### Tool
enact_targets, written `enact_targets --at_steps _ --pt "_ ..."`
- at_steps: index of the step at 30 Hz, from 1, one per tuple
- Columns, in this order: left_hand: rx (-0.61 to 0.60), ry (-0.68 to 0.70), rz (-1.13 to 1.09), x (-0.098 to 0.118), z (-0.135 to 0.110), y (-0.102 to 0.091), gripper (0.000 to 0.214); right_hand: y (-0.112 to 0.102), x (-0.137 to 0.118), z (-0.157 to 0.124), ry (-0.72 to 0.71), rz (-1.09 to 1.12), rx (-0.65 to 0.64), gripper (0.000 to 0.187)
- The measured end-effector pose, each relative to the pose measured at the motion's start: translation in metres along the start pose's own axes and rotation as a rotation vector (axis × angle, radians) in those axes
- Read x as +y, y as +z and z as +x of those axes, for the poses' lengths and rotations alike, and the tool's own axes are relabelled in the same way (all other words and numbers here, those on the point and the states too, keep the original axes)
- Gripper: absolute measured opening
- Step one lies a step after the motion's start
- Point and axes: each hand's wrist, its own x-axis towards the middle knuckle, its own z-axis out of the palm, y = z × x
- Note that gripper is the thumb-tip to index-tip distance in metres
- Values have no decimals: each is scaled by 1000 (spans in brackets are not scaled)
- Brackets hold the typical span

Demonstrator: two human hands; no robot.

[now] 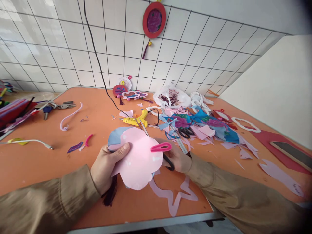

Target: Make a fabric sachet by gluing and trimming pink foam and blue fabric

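Note:
My left hand (107,167) is closed on a pink scalloped paper shape (138,159), thumb on top, with a blue layer showing behind its upper left edge and a dark tassel (110,195) hanging below the palm. My right hand (176,159) is closed round scissors with a pink handle loop (161,148) and a black loop (169,162). The blades are hidden behind the pink shape. Both hands hover over the orange table (36,162), near its front edge.
A pink offcut outline (170,196) lies under the hands. Behind are a yellow glue gun (135,121), black scissors (185,132), patterned blue fabric scraps (204,125), a plastic bag (170,97), keys (59,105), a white cable (31,141), and a red sheet (270,143) at right.

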Motion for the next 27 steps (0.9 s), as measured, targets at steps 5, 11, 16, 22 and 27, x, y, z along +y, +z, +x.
enact_targets --at_steps 5,11,16,22,27 --pt "7 -2 2 0 0 1 41 -2 -2 2 -53 1 -27 52" --pt "9 -10 -4 0 0 1 42 -3 -7 2 -38 27 -67 47" --pt "19 -14 -6 0 -1 1 43 -3 -7 2 -49 -3 -55 49" --pt "19 -24 2 0 0 1 42 -2 -6 2 -57 -24 -39 50" --pt "19 -31 -3 0 -1 2 42 -1 -3 2 -63 -18 -28 49"
